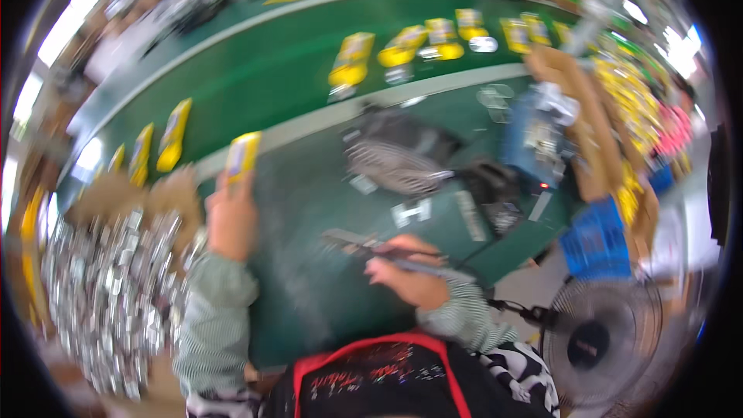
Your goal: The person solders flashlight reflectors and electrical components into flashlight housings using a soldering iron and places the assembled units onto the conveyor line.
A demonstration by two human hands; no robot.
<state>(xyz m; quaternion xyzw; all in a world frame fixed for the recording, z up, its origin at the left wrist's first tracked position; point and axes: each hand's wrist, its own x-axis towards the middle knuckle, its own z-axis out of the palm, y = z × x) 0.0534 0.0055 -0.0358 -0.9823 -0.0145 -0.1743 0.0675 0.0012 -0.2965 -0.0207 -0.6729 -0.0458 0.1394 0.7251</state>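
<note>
My left hand (232, 220) is closed around the lower end of a small yellow piece (244, 155) with a pale label, raised at the near edge of the green conveyor belt. Blur hides its exact kind. Over the green work table (302, 286), my right hand (409, 272) is closed on a long, thin, dark grey tool (352, 240). Its narrow end points left and its other end sticks out to the right past the hand; motion blur hides its kind. Beyond the right hand, a small white piece (412, 213) lies on the table.
Several yellow packaged pieces (352, 60) lie along the green belt (271, 70). An open carton full of shiny metal pieces (116, 294) stands at left. A dark bag (398, 151) and a blue bin (534, 135) are on the table. At right stands a fan (592, 340).
</note>
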